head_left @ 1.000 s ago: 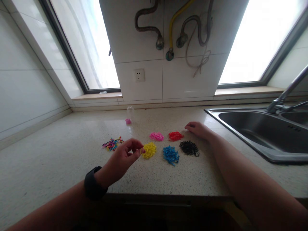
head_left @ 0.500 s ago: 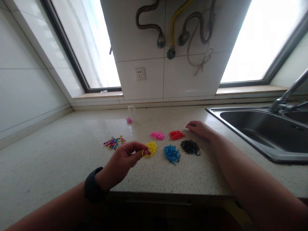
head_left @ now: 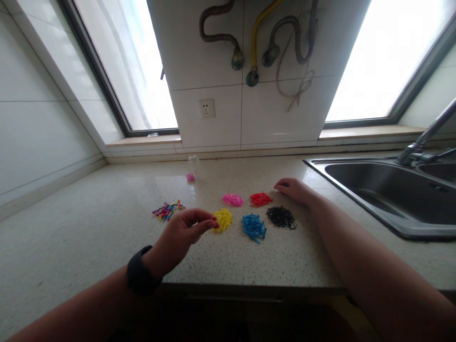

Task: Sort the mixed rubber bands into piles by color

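Observation:
My left hand [head_left: 187, 227], with a dark band on the wrist, pinches a yellow rubber band [head_left: 213, 219] between thumb and forefinger. Its fingertips are at the left side of a yellow rubber-band pile [head_left: 223, 221]. Just right of a red pile [head_left: 261, 199], my right hand [head_left: 289, 187] rests on the counter, fingers curled together and nothing visible in them. Pink [head_left: 232, 199], blue [head_left: 254, 227] and black [head_left: 281, 217] rubber-band piles lie around these. A mixed-colour pile [head_left: 167, 210] sits behind my left hand, partly hidden by it.
On the speckled counter [head_left: 107, 237], a clear container [head_left: 193, 163] stands near the wall beside a pink piece [head_left: 190, 177]. A steel sink [head_left: 370, 183] with a faucet [head_left: 415, 152] is at the right. The counter's front edge runs close below my hands.
My left hand's fingertips have shifted slightly left and up, and less of the yellow rubber band shows. My right hand stays in place. The view has moved a little.

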The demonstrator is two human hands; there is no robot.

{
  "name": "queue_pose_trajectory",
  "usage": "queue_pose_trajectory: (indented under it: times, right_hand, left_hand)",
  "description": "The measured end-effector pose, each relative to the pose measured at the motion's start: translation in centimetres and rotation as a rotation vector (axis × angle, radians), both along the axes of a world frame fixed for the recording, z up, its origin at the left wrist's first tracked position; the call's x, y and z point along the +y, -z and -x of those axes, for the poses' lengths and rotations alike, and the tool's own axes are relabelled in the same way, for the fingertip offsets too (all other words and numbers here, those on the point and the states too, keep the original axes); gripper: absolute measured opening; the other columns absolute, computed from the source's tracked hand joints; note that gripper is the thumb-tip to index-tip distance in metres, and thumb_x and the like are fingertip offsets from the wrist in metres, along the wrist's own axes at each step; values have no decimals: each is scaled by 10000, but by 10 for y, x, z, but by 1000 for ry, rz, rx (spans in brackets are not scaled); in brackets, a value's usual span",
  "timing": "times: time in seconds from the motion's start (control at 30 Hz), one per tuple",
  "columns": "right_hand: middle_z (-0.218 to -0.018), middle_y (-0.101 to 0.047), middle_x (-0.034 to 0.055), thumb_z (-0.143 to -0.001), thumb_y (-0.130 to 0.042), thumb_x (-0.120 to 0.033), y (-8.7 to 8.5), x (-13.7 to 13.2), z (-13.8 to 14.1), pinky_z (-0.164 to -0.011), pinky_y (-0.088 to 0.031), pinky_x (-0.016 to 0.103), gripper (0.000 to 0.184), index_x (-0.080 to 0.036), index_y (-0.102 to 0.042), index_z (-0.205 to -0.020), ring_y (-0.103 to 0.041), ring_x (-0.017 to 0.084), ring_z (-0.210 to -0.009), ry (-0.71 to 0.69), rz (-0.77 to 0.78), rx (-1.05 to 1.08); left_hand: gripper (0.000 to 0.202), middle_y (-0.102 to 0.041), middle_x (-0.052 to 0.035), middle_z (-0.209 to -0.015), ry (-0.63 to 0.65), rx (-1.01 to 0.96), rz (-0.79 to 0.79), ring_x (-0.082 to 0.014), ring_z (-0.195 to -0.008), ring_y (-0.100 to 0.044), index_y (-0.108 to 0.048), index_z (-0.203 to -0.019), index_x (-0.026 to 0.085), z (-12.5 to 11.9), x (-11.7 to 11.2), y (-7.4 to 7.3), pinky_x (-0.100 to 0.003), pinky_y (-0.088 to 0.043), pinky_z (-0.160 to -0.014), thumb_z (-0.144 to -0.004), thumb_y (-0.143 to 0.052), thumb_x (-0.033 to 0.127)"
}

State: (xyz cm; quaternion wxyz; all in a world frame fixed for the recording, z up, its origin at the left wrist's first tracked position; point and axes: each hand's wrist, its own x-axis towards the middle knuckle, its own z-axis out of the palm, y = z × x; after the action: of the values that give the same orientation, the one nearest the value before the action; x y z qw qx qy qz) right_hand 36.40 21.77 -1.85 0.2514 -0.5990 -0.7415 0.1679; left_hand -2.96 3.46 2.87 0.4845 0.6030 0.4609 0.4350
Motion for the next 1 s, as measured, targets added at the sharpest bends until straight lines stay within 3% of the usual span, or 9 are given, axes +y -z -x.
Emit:
queue_pose_trajectory:
  times: [0.2, 0.33, 0.5, 0.7, 0.83, 1.0]
  right_hand:
    - [-789, -737, 64, -836, -590, -432, -1, 0, 1, -667, -479, 312, 299, -190, -757, -888, -639, 203, -726, -4, -8, 19]
    - [-806, -742, 67, -837, -593, -422, -2, -2, 2, -684, -487, 319, 288, -193, -759, -889, -644, 207, -733, 3, -4, 10]
    - [-814, -744, 67, -842, -597, -419, -2, -1, 2, -676, -481, 314, 287, -191, -760, -905, -643, 207, -734, 4, -5, -5]
    - [-808, -745, 63, -837, -597, -403, 1, 1, 1, -699, -484, 313, 273, -195, -764, -898, -651, 208, -741, -12, -15, 3]
    - [-810, -747, 55, -834, -605, -432, 3, 3, 0, -671, -480, 303, 284, -208, -764, -906, -652, 204, -740, -6, -20, -14]
    - [-783, -742, 51, -842, -593, -434, 4, 3, -2, -643, -474, 298, 289, -208, -761, -909, -644, 195, -716, -5, -27, -14]
  left_hand:
    - [348, -739, -71, -891, 6, 55, -12, -78, -525, -395, -716, -956, 165, 8, 14, 10, -226, -305, -476, -798, -727, 476]
    - [392, -745, -85, -952, -8, 210, -39, -98, -546, -467, -712, -996, 161, 16, 29, 18, -239, -357, -491, -844, -652, 517]
    - [262, -754, -52, -913, -29, 517, -200, -196, -823, -662, -746, -953, 189, 25, 41, 23, -326, -492, -755, -871, -655, 421]
    - [210, -754, -36, -949, -50, 763, -335, -202, -791, -654, -754, -1020, 231, 25, 38, 28, -340, -484, -735, -922, -608, 346]
    - [198, -744, -47, -967, -22, 793, -439, -198, -813, -648, -751, -1043, 228, 22, 35, 28, -338, -503, -772, -932, -603, 300]
    - [189, -732, -39, -972, -3, 791, -462, -185, -790, -635, -740, -1056, 230, 23, 35, 29, -328, -503, -768, -939, -600, 281]
